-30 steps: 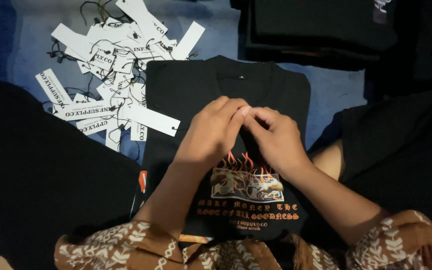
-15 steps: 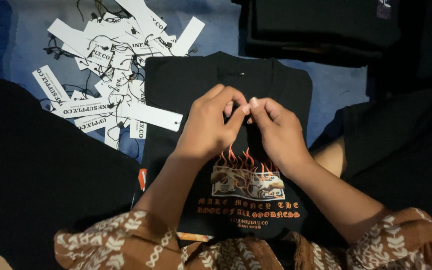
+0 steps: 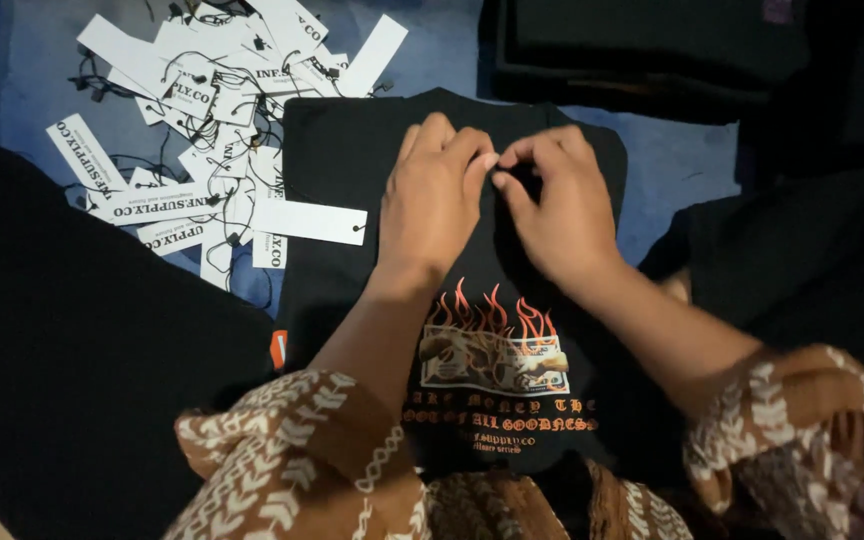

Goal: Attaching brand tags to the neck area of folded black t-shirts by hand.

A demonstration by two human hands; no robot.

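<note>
While both hands sit on the folded black t-shirt [image 3: 352, 180], they meet near its collar end: left hand [image 3: 432, 205] palm down, fingers curled, thumb and forefinger tips pinched together at the fabric; right hand [image 3: 557, 210] likewise curled, fingertips pinching right against the left's. What exactly sits between the fingertips is too small to tell, could be fabric or a small fastener. Shirt lies flat on a blue cloth surface [image 3: 682, 165], back print up: orange flame graphic [image 3: 492, 320] with orange lettering below it, toward the person. Pile of white paper hang tags [image 3: 212, 110] with black strings lies just left of the shirt; one tag [image 3: 309, 221] overlaps the shirt's left edge. Stack of dark folded garments [image 3: 652, 45] at top right, apart from the shirt. More black fabric [image 3: 72, 350] covers the lower left. Sleeves [image 3: 282, 460] are brown with a white pattern.
</note>
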